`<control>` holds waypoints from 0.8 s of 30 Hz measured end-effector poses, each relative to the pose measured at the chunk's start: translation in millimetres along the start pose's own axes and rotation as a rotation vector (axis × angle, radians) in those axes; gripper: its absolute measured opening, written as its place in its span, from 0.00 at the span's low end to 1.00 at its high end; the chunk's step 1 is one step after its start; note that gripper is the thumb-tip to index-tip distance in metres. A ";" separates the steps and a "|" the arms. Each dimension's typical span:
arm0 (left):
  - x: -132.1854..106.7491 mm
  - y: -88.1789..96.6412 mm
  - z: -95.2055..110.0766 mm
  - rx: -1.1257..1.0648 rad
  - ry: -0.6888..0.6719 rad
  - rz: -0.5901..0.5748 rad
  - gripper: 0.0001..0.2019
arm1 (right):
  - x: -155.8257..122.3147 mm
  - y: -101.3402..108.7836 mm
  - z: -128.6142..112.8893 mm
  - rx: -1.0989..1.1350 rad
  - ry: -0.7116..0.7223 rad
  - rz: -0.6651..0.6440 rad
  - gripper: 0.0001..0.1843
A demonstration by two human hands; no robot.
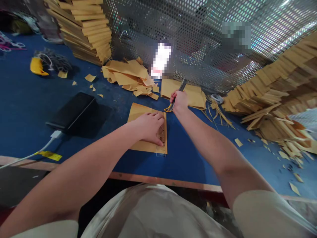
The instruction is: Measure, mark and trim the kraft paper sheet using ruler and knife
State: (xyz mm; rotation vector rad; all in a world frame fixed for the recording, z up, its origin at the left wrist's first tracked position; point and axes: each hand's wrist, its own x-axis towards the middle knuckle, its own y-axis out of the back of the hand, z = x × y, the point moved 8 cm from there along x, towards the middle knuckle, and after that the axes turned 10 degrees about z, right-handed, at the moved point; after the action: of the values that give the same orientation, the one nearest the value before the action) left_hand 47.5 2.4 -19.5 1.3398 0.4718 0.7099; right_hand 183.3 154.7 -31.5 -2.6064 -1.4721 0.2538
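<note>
Head view: two bare hands work over a blue desk (184, 158), with perforated metal panel (198, 56) at the back.
Brown sheet: the brown sheet (137, 112) lies flat on the desk, near the front edge, under the left hand (148, 127).
Clear ruler: the clear ruler (161, 134) lies along the right side of the sheet; a narrow brown strip shows beyond it.
Left grip: fingers and thumb are apart, pressing on ruler and sheet, not closed around them.
Right grip: the right hand (179, 99) is clamped on a dark long tool (183, 84), with a yellow loop (169, 108) at its lower end.
Good pressing: I judge that pressure should be even along the ruler, with fingertips kept behind its right edge, so that the sheet does not turn.
Containers: the sheet may be a paper bag or envelope, but I cannot tell, nor whether something is inside.
Paper stacks: one stack (91, 33) stands at back left, another (260, 89) at right; their contents, if any, are hidden.
</note>
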 end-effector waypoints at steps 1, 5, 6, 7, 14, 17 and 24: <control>-0.2 0.1 -0.1 0.001 -0.001 0.000 0.50 | -0.3 -1.5 -2.8 0.016 0.026 -0.004 0.10; -0.4 1.5 -1.3 0.005 -0.004 0.013 0.50 | -7.8 2.5 -14.7 0.078 0.078 -0.044 0.10; -0.3 1.3 -1.4 0.004 -0.006 0.008 0.51 | -10.7 6.1 -17.2 0.089 0.075 -0.056 0.09; -0.2 0.8 -1.5 0.004 -0.008 -0.001 0.51 | -13.9 10.3 -19.0 0.095 0.065 -0.070 0.09; -0.8 2.9 -2.1 0.017 0.010 -0.052 0.49 | -49.4 25.5 -9.6 0.046 -0.096 -0.255 0.11; -2.2 4.8 -0.9 0.022 0.005 -0.061 0.49 | -63.4 25.0 -5.3 0.021 -0.130 -0.318 0.11; -3.7 8.0 -1.1 0.013 0.023 -0.067 0.47 | -91.3 29.7 -5.9 0.004 -0.154 -0.420 0.09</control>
State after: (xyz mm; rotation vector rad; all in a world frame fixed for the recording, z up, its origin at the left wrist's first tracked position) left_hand 42.6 1.1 -12.2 1.3233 0.5380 0.6685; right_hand 163.0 61.0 -24.5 -2.2411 -2.0177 0.4109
